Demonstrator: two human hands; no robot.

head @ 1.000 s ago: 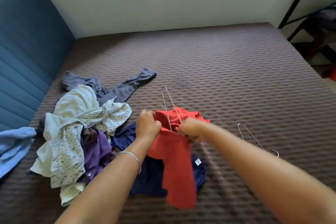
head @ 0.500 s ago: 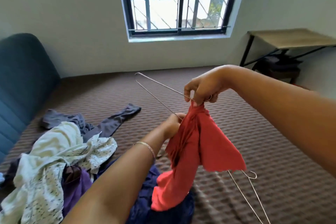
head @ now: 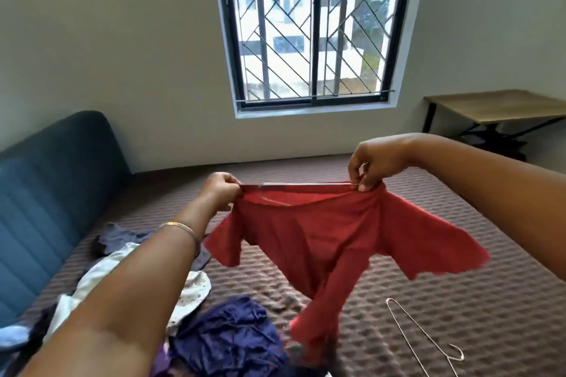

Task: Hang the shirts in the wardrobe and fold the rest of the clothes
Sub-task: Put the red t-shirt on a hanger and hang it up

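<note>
Both hands now spread the red shirt (head: 321, 236) wide mid-frame, formerly bunched; left hand (head: 222, 191) and right hand (head: 375, 162) each grip closed on shirt and wire hanger (head: 306, 184).

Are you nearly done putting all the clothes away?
Not nearly. Nothing looks finished: no wardrobe or folded stack shows. In hand: the left hand and right hand stretch the red shirt over a wire hanger. Left: the clothes pile on the bed, plus a spare hanger.
</note>
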